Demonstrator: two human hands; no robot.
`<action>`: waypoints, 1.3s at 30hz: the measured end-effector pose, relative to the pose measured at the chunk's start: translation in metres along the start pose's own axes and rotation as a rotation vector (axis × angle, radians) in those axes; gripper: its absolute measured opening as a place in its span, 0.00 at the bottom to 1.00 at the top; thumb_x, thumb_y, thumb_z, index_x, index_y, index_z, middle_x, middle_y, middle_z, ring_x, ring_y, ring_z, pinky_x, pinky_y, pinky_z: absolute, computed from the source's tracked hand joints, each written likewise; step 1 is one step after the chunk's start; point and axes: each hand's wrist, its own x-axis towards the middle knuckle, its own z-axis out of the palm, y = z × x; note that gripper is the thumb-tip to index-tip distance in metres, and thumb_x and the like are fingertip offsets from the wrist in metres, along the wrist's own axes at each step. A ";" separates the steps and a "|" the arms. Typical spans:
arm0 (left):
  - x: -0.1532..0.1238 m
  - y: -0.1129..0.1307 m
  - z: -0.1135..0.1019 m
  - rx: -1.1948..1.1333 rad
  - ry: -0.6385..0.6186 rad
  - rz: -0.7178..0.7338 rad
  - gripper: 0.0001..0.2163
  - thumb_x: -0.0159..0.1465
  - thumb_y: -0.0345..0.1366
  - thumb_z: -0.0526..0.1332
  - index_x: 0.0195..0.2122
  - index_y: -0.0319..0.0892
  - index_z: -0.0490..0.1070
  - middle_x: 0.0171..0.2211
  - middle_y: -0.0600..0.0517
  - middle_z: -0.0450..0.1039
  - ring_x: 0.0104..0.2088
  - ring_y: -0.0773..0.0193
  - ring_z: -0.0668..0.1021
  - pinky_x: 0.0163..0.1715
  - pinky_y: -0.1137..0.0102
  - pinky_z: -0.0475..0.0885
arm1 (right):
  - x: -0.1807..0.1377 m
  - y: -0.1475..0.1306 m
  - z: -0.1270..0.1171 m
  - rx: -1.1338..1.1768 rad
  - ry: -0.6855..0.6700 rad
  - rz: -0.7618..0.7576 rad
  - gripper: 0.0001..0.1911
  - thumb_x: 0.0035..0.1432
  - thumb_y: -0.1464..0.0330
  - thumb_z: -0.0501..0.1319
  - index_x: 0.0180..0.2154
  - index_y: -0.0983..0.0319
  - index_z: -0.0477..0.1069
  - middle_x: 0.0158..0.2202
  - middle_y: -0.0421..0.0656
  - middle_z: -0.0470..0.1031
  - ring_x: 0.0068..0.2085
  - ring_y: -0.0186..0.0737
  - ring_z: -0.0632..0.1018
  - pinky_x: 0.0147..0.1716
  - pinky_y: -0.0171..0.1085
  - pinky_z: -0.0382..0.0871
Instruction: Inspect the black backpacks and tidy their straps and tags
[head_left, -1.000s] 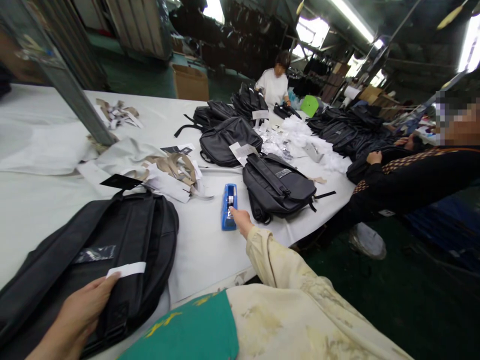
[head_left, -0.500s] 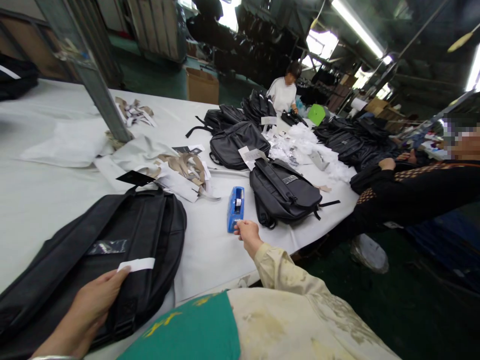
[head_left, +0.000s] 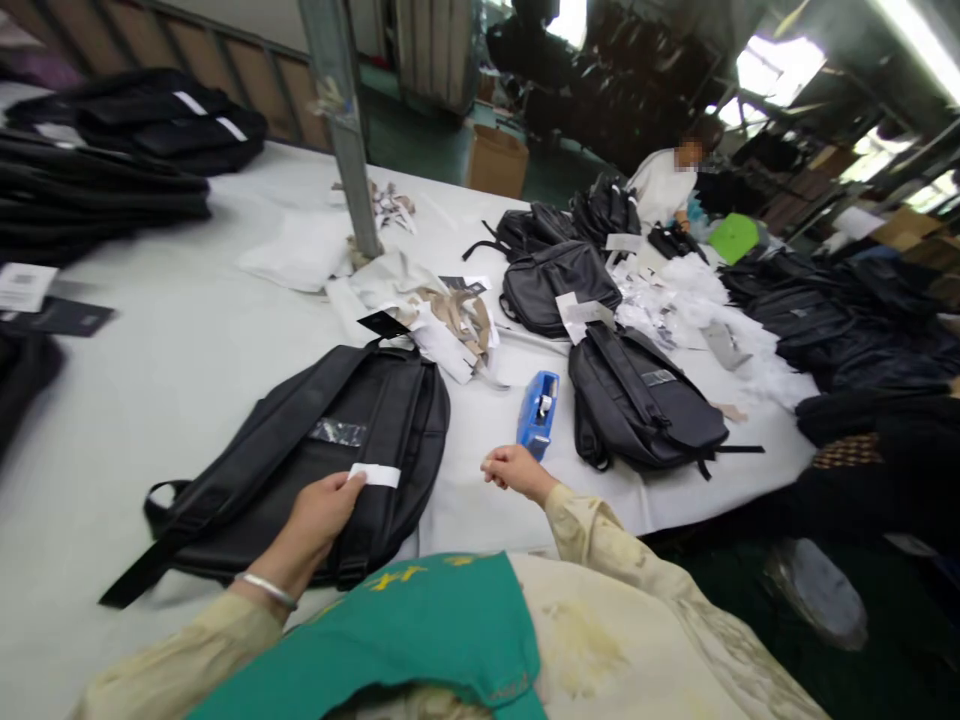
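Observation:
A black backpack [head_left: 292, 485] lies flat on the white-covered table in front of me, straps facing up. On its right strap rests a white paper strip [head_left: 379, 475], pinched at its left end by the thumb and fingers of my left hand [head_left: 319, 515]. My right hand [head_left: 519, 468] is over the table between the backpack and a blue tape dispenser [head_left: 537, 412]. Its fingertips are pressed together; whatever they hold is too small to make out. A dark hang tag [head_left: 384, 324] sits by the backpack's top handle.
A second backpack [head_left: 641, 400] lies right of the dispenser, with more bags behind it. Beige and white strips [head_left: 457, 325] are heaped near a metal post [head_left: 349, 150]. Stacked black bags [head_left: 97, 190] occupy the left. A person [head_left: 664, 190] works at the far end.
My right hand has left the tape dispenser and moved left toward the backpack. My left hand keeps its pinch on the paper strip. The view has swung left.

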 end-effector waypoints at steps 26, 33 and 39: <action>-0.018 0.005 0.006 0.108 -0.004 0.249 0.21 0.57 0.50 0.56 0.28 0.38 0.80 0.25 0.45 0.79 0.28 0.54 0.77 0.31 0.66 0.68 | 0.046 -0.073 0.141 -0.461 -0.302 -0.013 0.21 0.50 0.56 0.69 0.16 0.62 0.70 0.13 0.40 0.68 0.17 0.31 0.67 0.17 0.31 0.57; -0.021 0.014 0.004 0.073 -0.022 0.224 0.20 0.54 0.51 0.57 0.26 0.40 0.79 0.24 0.47 0.79 0.30 0.54 0.77 0.33 0.66 0.68 | 0.043 -0.068 0.139 -0.281 -0.343 0.147 0.21 0.51 0.56 0.69 0.18 0.62 0.68 0.12 0.38 0.65 0.14 0.29 0.63 0.13 0.30 0.53; -0.018 0.013 -0.002 -0.049 -0.003 0.087 0.20 0.51 0.52 0.61 0.29 0.38 0.80 0.27 0.48 0.80 0.32 0.54 0.78 0.31 0.67 0.70 | 0.031 -0.037 0.119 -0.171 -0.342 0.269 0.13 0.51 0.69 0.66 0.19 0.63 0.67 0.15 0.38 0.68 0.15 0.29 0.63 0.12 0.30 0.51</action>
